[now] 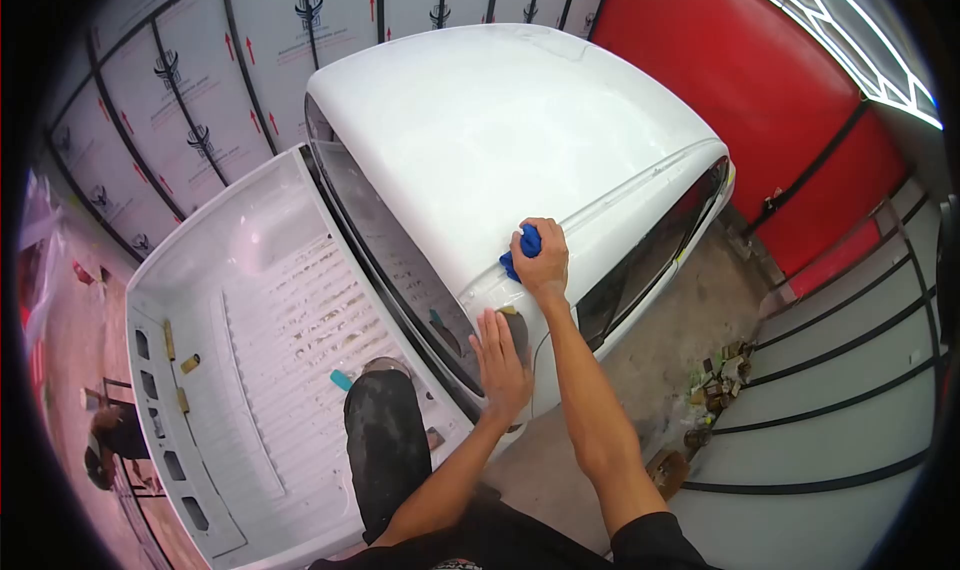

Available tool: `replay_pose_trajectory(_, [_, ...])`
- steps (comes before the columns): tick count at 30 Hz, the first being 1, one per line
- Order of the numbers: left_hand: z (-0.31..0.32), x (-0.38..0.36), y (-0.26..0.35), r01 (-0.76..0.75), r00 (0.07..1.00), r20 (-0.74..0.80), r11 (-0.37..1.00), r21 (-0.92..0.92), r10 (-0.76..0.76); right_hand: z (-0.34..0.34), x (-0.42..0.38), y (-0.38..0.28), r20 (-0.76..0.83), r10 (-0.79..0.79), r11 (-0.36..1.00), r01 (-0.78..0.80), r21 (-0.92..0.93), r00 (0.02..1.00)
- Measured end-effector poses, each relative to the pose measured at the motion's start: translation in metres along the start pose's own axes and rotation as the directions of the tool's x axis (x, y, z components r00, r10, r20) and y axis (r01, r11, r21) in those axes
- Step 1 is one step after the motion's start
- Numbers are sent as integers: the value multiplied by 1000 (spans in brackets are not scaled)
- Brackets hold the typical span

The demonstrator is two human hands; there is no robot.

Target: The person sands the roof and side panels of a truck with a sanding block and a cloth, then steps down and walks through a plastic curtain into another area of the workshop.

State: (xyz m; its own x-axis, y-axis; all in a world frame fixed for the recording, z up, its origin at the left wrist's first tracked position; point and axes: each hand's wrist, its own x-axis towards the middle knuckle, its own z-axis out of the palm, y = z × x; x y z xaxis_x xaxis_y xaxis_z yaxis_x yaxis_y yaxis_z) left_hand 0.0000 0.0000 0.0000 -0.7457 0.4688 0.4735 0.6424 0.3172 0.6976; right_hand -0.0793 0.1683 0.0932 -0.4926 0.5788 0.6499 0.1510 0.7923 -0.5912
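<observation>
My right hand [543,262] is closed around a crumpled blue cloth [530,242], pressed against the rear side edge of the white pickup cab roof [500,120]. Just below it, my left hand [502,372] lies along the rear corner of the cab, fingers straight and close together. A grey piece of sandpaper [517,332] with a tan edge shows beside those fingers, between them and the thumb side; part of it is hidden by the hand. The dark rear window [400,250] runs left of my hands, and the side window [640,270] lies to the right.
My knee [385,440] is over the white ribbed truck bed [230,370]. A teal object [341,380] lies by the knee, and small tan blocks [190,363] sit near the tailgate. Debris [720,380] covers floor at right. Another person [115,435] is at far left.
</observation>
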Motion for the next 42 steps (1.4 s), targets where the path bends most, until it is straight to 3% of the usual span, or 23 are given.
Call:
replay_pose_trajectory(2, [-5, 25, 12, 4, 999, -45, 999, -44, -6, -8, 2, 1, -6, -16, 1000, 16, 0, 1000])
replay_pose_trajectory(3, [-13, 31, -11, -22, 1000, -7, 1000, -20, 22, 12, 3, -4, -49, -17, 1000, 18, 22, 999])
replay_pose_trajectory(6, [-18, -14, 2, 1, 997, 71, 997, -71, 4, 0, 0, -2, -16, -10, 1000, 10, -4, 1000])
replay_pose_trajectory(11, [-23, 36, -2, -45, 999, 19, 993, -112, 48, 1, 0, -3, -20, -22, 999, 22, 23, 1000])
replay_pose_trajectory(13, [-33, 65, -12, -87, 995, 26, 965, -246, 96, -2, -3, -2, -25, -17, 1000, 18, 17, 1000])
replay_pose_trajectory(16, [-42, 50, -22, -130, 991, -82, 937, -325, 110, -1, 0, -2, -10, -3, 1000, 3, 2, 1000])
replay_pose_trajectory(20, [-18, -17, -21, -56, 998, -1, 970, -235, 57, 0, 0, -3, -8, 4, 1000, -4, 29, 1000])
replay_pose_trajectory(24, [-11, 20, -18, -43, 991, -134, 969, -242, 11, -3, 0, 1, -9, -5, 1000, 5, 24, 1000])
replay_pose_trajectory(28, [-8, -18, -13, -34, 994, -106, 968, -249, 7, -2, 0, -1, -10, -8, 1000, 9, 27, 1000])
replay_pose_trajectory(35, [0, 7, -18, 33, 990, -128, 984, -178, -56, -2, -6, 0, -1, -7, 1000, 7, 20, 1000])
replay_pose_trajectory(38, [5, -46, -21, 0, 999, -48, 993, -119, -6, -3, -3, -4, 3, -2, 1000, 2, 25, 1000])
replay_pose_trajectory(42, [8, -12, -13, -32, 992, -124, 996, -87, 21, -2, -1, -1, -9, -29, 999, 29, 36, 1000])
